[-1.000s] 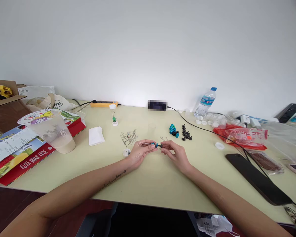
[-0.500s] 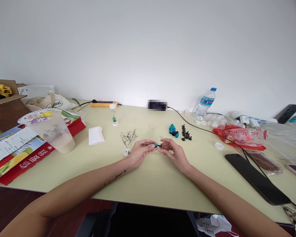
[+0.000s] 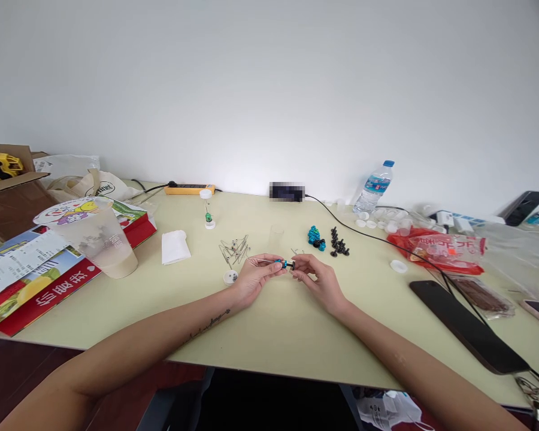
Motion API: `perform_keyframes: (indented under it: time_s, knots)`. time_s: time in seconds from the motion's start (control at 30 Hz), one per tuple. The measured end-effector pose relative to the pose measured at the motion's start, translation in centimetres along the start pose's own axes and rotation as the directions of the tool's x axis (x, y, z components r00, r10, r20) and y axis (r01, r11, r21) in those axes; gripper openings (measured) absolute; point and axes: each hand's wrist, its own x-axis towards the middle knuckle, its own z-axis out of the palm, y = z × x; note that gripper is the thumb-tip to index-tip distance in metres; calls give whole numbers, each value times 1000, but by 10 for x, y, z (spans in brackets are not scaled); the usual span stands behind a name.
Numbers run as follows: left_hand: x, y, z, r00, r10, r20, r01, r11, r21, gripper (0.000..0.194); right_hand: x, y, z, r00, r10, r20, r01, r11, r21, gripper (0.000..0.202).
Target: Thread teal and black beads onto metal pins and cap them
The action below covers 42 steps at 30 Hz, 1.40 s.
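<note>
My left hand (image 3: 254,280) pinches a small blue part (image 3: 284,263) with a thin metal rod running back over the fingers. At its right end sits a black piece (image 3: 291,265), gripped between the thumb and fingertips of my right hand (image 3: 318,279). The two parts meet or nearly meet; the exact joint is too small to tell. Left of my left hand lie a heap of metal pins (image 3: 235,250) and a white cap (image 3: 230,277) with tiny beads. Beyond my right hand are blue parts (image 3: 314,233) and black pieces (image 3: 339,242).
A clear tube (image 3: 276,232) stands ahead, and a capped tube with a green part (image 3: 208,216) is farther left. Folded tissue (image 3: 175,247), a drink cup (image 3: 103,239) and red boxes occupy the left. Rightward are a water bottle (image 3: 374,187), white caps, a cable and a black phone (image 3: 469,326).
Both hands stay in place, still holding the blue part and black piece. Only very slight finger movement shows; nothing else on the table has visibly moved.
</note>
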Motion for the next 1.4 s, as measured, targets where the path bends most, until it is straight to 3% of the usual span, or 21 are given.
perform_keyframes:
  time_s: [1.4]
  knots:
    - [1,0,0,1000,-3,8,3,1000,7,27,-1,0,1,1000,15,-11,-14,1000,17,18]
